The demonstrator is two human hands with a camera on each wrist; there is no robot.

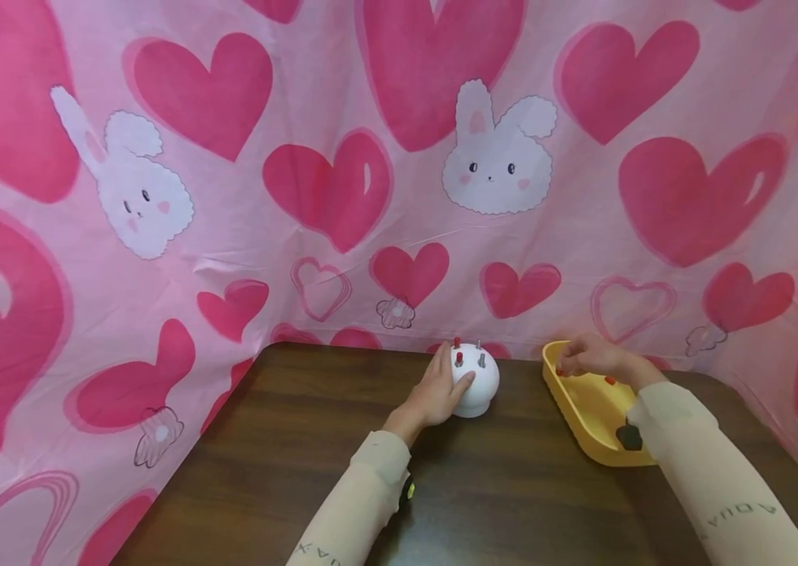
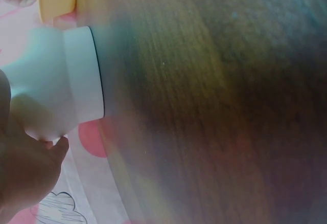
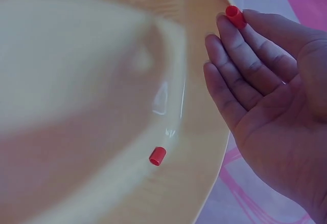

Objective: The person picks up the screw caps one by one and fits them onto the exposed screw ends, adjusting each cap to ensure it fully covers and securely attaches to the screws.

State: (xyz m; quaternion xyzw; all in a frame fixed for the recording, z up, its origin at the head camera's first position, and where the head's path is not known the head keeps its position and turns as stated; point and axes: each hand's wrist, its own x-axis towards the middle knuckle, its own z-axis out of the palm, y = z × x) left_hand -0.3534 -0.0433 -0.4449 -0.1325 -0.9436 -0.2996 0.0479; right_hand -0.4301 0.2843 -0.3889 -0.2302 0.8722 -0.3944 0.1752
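A white, rounded stand [image 1: 485, 387] with a flat foot is on the brown table, several metal posts rising from its top. Two of those posts wear red sleeves [image 1: 459, 358]. My left hand [image 1: 434, 391] holds the stand from its left side, thumb across the front; its fingertips are partly hidden. Over the far end of a yellow tray [image 1: 568, 409], my right hand [image 1: 598, 358] pinches a small hollow red sleeve [image 3: 235, 17] between thumb and fingertip. Another red sleeve [image 3: 158, 156] lies loose in the tray, below the hand.
A dark object [image 1: 629, 436] sits at the tray's near end, partly behind the right sleeve. Brown wooden tabletop [image 1: 285, 440] spreads in front and to the left. Pink heart-printed cloth [image 1: 342, 94] hangs behind and along both sides.
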